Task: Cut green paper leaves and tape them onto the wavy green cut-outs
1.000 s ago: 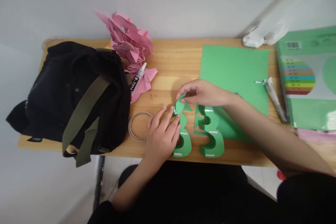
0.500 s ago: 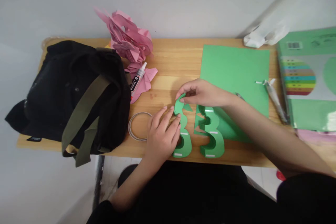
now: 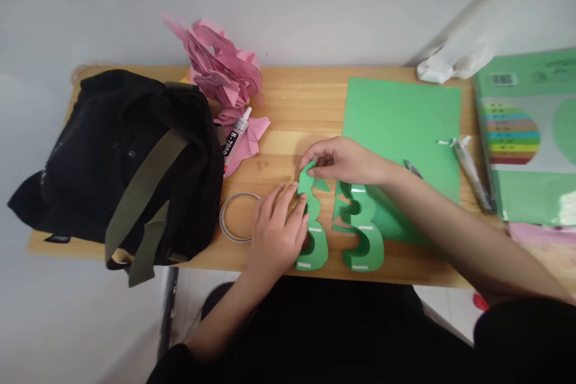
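Note:
On the wooden table stands a green paper figure 3 with raised sides and short white strips on its face. My right hand pinches its upper end between thumb and fingers. Along its left side lies my left hand, fingers stretched out and touching the edge; its fingers hide part of the shape. A second green paper 3 stands to the right, also with white strips. Small green paper scraps lie between the two. A roll of tape rests flat just left of my left hand.
A black bag fills the table's left. Beside it are crumpled pink paper and a glue tube. Green sheet, a cutter-like tool, a whitish tube and a green paper pack lie right.
Almost nothing differs. Both hands keep their places at the paper 3, and the view has shifted very slightly.

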